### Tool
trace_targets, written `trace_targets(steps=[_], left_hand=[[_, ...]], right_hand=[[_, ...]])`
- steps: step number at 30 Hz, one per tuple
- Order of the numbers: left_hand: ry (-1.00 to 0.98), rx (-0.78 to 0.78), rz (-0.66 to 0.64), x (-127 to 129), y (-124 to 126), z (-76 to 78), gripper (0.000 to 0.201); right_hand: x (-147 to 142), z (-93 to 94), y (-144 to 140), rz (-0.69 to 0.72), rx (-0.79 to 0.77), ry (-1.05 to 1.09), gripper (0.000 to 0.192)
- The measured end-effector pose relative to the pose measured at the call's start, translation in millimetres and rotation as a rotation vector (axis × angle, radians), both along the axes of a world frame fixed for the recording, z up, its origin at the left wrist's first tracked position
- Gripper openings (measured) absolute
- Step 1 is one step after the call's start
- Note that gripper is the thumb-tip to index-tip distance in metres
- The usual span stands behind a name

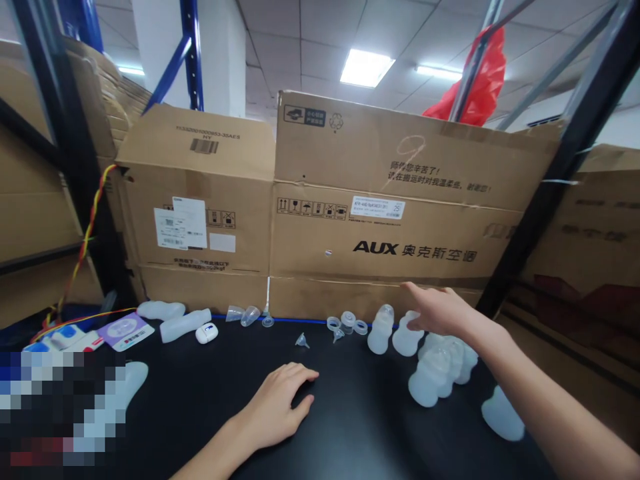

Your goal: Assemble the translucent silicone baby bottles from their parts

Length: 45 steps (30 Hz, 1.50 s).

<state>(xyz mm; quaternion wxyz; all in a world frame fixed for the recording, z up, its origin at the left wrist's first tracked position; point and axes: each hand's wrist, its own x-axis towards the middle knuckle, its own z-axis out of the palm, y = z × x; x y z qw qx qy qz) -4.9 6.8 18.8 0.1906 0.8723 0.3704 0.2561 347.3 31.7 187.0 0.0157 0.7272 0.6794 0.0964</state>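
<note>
My left hand (280,408) rests palm down over the black table, fingers loosely stretched and thumb apart, holding nothing. Beyond its fingertips lies a small clear funnel-shaped teat (302,341). At the back right, my right hand (440,312) reaches over a milky white baby bottle (407,337) with index finger extended and thumb apart; whether the thumb touches the bottle I cannot tell. Another white bottle (381,330) stands just left of it. Several similar bottles (431,379) cluster under my right forearm, and one white bottle (503,415) lies farther right.
White rings (360,327) and a ring-topped cap (348,321) sit along the back edge. Clear cups (250,316), white curved pieces (186,325), a small white case (207,333) and a purple card pack (124,330) lie left. Cardboard (320,253) walls the back; dark posts (550,160) flank it.
</note>
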Motion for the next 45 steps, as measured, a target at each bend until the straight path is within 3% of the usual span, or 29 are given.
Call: trace_targets(steps=[2, 5, 9, 13, 15, 17, 19, 20, 23, 26, 29, 33, 40, 45], left_hand=[[-0.020, -0.027, 0.005, -1.6, 0.9, -2.3, 0.038], [-0.072, -0.063, 0.020, -6.9, 4.1, -8.9, 0.062], [-0.110, -0.071, 0.041, -14.1, 9.5, -15.1, 0.088], [-0.165, -0.102, 0.117, -14.3, 12.7, -10.3, 0.114], [-0.213, -0.122, 0.173, -13.2, 13.3, -5.8, 0.110], [-0.234, -0.120, 0.213, -12.6, 14.3, -2.8, 0.076], [-0.219, -0.108, 0.250, -13.0, 16.8, -2.8, 0.039], [-0.202, -0.105, 0.276, -13.5, 18.6, -3.9, 0.031], [-0.160, -0.108, 0.353, -14.4, 24.4, -8.3, 0.037], [-0.137, -0.120, 0.369, -14.1, 26.0, -9.2, 0.043], [-0.112, -0.146, 0.389, -13.6, 24.2, -6.7, 0.043], [-0.101, -0.158, 0.393, -13.9, 23.2, -3.8, 0.040], [-0.118, -0.132, 0.357, -15.0, 23.4, -0.4, 0.034], [-0.141, -0.131, 0.294, -17.1, 24.6, -0.1, 0.033]], right_hand=[[-18.1, 13.1, -10.4, 0.072, 0.030, 0.023, 0.088], [-55.9, 16.5, -22.0, 0.258, 0.038, 0.153, 0.086], [-112.2, -11.5, -26.1, 0.410, -0.070, 0.286, 0.083], [-154.5, -47.7, -22.1, 0.571, -0.118, 0.454, 0.077], [-166.4, -63.6, -18.8, 0.666, -0.102, 0.615, 0.069], [-170.9, -81.9, -12.4, 0.721, -0.049, 0.790, 0.062], [-167.8, -105.5, -0.1, 0.700, 0.073, 0.931, 0.052], [-163.7, -119.2, 8.5, 0.671, 0.157, 0.959, 0.047], [-145.7, -162.2, 38.5, 0.412, 0.459, 0.847, 0.046], [-128.7, -197.2, 59.2, 0.229, 0.549, 0.804, 0.057], [-120.7, -217.1, 64.1, 0.134, 0.555, 0.780, 0.065], [-119.3, -220.3, 59.4, 0.197, 0.507, 0.772, 0.059], [-131.6, -203.3, 38.2, 0.465, 0.443, 0.849, 0.034], [-140.5, -196.0, 32.6, 0.488, 0.482, 0.992, 0.029]])
